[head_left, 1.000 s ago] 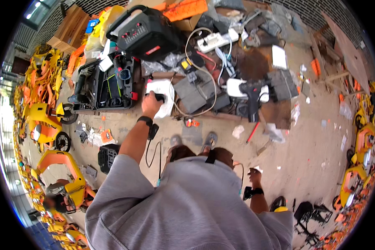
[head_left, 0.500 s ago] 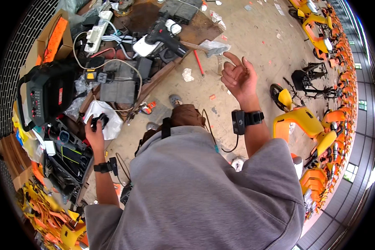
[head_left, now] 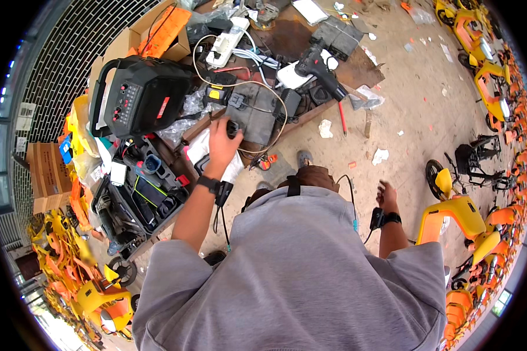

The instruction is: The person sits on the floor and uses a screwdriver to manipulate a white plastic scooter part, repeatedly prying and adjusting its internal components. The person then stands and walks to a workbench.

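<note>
My left hand (head_left: 221,143) reaches over the edge of the cluttered bench, its fingers closed around a small black object (head_left: 233,127) whose kind I cannot make out. Just beyond its fingertips lies a dark grey flat block (head_left: 255,117) with a pale cable looped over it. Beneath the wrist is a white plastic bag (head_left: 233,169). My right hand (head_left: 386,196) hangs low on the right above the floor, holding nothing, its fingers loosely bent and apart. Both wrists wear black straps with small boxes and cables.
A black speaker box (head_left: 146,96) and an open tool case (head_left: 152,193) stand on the left. On the bench lie a black cordless drill (head_left: 319,70), a white power strip (head_left: 227,44) and a yellow-black battery (head_left: 218,93). Yellow scooters (head_left: 457,216) line the right.
My left hand has moved forward from the white bag to the grey block with the small black object. My right hand has dropped from its raised place to my side. The view has turned left.
</note>
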The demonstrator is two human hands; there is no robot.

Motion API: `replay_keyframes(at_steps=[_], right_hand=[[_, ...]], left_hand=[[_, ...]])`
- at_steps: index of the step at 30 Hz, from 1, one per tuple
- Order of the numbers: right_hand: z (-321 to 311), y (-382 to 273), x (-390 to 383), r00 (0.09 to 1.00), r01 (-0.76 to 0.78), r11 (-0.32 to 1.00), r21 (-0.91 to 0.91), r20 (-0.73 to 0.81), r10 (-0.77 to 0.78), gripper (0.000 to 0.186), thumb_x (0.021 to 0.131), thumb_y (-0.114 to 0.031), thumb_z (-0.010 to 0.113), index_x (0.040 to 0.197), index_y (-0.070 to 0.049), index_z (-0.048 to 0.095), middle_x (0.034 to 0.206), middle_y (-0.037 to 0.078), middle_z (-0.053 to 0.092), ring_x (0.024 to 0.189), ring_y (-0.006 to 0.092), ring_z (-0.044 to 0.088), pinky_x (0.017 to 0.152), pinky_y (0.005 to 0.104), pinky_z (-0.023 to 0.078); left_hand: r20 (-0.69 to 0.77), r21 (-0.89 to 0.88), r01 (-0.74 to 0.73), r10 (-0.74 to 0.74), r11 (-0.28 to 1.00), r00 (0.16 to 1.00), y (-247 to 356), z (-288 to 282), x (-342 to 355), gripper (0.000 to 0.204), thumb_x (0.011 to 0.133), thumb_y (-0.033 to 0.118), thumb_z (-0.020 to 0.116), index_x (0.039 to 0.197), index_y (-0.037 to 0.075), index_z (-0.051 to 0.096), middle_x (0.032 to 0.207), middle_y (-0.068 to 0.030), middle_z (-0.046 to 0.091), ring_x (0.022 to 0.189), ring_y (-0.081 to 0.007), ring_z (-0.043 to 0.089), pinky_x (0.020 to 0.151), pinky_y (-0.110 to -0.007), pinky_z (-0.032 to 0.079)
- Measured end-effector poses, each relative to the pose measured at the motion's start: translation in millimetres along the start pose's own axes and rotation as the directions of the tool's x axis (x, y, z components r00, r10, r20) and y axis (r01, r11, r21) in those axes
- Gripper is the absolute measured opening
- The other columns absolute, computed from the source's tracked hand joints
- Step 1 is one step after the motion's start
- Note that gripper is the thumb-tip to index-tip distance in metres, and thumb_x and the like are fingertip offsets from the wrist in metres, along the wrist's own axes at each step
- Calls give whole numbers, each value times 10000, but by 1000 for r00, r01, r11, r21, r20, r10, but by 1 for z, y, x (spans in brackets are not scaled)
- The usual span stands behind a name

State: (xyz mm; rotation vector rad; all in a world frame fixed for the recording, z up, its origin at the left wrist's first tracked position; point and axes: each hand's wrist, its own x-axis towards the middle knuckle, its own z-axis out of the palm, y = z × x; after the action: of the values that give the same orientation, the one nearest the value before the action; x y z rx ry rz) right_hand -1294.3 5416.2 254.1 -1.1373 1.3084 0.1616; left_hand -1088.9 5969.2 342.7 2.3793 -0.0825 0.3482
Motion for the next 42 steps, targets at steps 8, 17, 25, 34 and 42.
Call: replay_keyframes(at_steps=[8, 17, 25, 34, 42], right_hand=[[-54, 66, 20, 986, -86, 993, -78, -148, 74, 279, 859, -252, 587, 1058, -58, 618, 797, 80, 629, 487, 166, 464, 420, 326, 367], [7, -41, 28, 997, 43, 871, -490, -40, -72, 287, 896, -224, 571, 1143, -82, 601, 802, 78, 636, 470, 126, 453, 388, 284, 345], [52, -55, 38, 965, 256, 709, -657, 136, -223, 288, 894, -245, 572, 1081, -41, 653, 720, 66, 648, 460, 128, 487, 413, 293, 371], [123, -79, -71, 673, 726, 549, -414, 595, -440, 361, 854, -196, 640, 1152, 7, 637, 836, 130, 709, 717, 153, 674, 654, 270, 509], [228, -70, -249, 117, 971, 236, -47, 950, -291, 730, 672, -162, 828, 1324, -54, 518, 1150, 128, 649, 924, 207, 665, 849, 329, 521]], left_hand=[[38, 18, 79, -79, 997, 996, -1, 24, 2, 688, 710, 153, 772, 1309, 35, 453, 1240, -228, 463, 1165, -417, 453, 1002, -448, 398], [-178, -26, 73, -76, 997, 981, -16, -19, -47, 354, 809, 59, 620, 1150, -13, 555, 1076, -204, 557, 1005, -396, 542, 878, -434, 454], [97, 453, 77, -135, 888, 986, -51, -48, -86, 612, 633, 82, 682, 1232, 63, 554, 1181, -118, 578, 1155, -305, 499, 974, -441, 353], [358, 11, -198, 181, 980, 916, 50, -91, -41, 570, 668, 149, 740, 1197, 11, 578, 1100, -158, 583, 990, -337, 602, 851, -376, 512], [502, -551, -196, 509, 811, 699, 142, -46, -43, 703, 678, 140, 765, 1318, 55, 487, 1212, -170, 570, 1095, -350, 572, 928, -399, 469]])
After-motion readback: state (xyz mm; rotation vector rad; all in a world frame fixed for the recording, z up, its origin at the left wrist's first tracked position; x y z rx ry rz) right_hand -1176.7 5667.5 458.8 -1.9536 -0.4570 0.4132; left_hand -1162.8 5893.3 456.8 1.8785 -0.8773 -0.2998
